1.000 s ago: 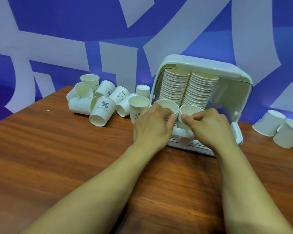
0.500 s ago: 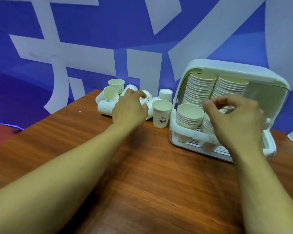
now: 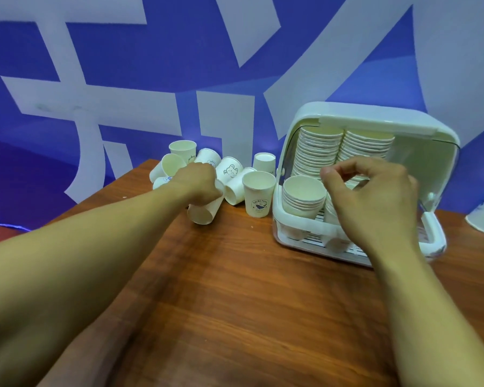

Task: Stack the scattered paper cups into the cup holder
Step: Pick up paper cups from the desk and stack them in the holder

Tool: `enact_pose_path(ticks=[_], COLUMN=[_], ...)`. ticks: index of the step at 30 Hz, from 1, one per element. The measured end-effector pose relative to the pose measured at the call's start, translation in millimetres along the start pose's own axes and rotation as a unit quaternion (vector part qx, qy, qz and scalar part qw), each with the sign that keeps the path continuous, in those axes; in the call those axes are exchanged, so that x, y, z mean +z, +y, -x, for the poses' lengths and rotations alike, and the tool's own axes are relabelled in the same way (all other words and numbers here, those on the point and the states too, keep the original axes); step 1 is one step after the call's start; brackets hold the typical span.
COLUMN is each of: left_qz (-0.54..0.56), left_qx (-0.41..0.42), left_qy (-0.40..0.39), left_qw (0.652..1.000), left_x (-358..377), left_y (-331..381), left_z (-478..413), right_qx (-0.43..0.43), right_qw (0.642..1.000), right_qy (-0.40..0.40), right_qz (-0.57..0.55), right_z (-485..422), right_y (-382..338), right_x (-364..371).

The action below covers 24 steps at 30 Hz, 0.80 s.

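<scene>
While the left hand [image 3: 199,181] is closing around a tipped white paper cup [image 3: 206,209] at eleven o'clock, it should be lifting gently, rim uncrushed; the right hand [image 3: 375,196], fingers loosely curled and empty, is hovering over the white plastic cup holder [image 3: 291,233] at one o'clock.

1. The upright cup [image 3: 258,197] beside the holder [image 3: 299,230] carries a dark blue round emblem with an arc of small lettering above a whale-like drawing; the letters are too small to read.
2. A tilted cup [image 3: 231,169] behind it shows a line drawing of a bear's face, with no words legible.
3. Another cup [image 3: 207,158] has a small round blue mark, unreadable.
4. The blue wall [image 3: 157,57] bears large white strokes, parts of big characters, cut off and unreadable.
</scene>
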<state>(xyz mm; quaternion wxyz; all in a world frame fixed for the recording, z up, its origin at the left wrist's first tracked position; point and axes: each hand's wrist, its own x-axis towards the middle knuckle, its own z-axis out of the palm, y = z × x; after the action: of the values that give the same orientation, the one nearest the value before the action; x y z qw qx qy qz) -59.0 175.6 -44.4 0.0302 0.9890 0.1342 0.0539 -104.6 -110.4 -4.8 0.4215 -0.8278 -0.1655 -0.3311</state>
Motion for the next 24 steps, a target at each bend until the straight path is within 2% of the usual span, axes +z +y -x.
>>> enact_pose_path(ticks=[8, 10, 12, 16, 20, 24], left_qz=[0.06, 0.106, 0.149, 0.235, 0.296, 0.319], left_qx=[0.011, 0.024, 0.043, 0.094, 0.112, 0.117], left_qy=[0.005, 0.062, 0.158, 0.317, 0.358, 0.36], left_qw=[0.998, 0.992, 0.975, 0.914, 0.879, 0.869], left_x=[-14.3, -11.0, -0.6, 32.2, 53.9, 57.4], left_y=[18.2, 18.1, 17.5, 17.3, 8.2, 6.6], left_z=[54.9, 81.9, 110.8, 153.3, 153.0, 144.7], right_qx=[0.0, 0.003, 0.005, -0.009, -0.042, -0.043], right_qw=[1.0, 1.0, 0.999, 0.995, 0.982, 0.98], right_qy=[-0.018, -0.027, -0.041, -0.099, -0.172, -0.178], right_qz=[-0.014, -0.009, -0.004, 0.011, 0.059, 0.084], right_z=[4.7, 5.7, 8.8, 23.1, 40.0, 50.2], right_y=[-5.4, -7.8, -11.2, -23.7, -29.6, -33.7], right_x=[4.1, 4.3, 7.3, 23.4, 45.2, 59.9])
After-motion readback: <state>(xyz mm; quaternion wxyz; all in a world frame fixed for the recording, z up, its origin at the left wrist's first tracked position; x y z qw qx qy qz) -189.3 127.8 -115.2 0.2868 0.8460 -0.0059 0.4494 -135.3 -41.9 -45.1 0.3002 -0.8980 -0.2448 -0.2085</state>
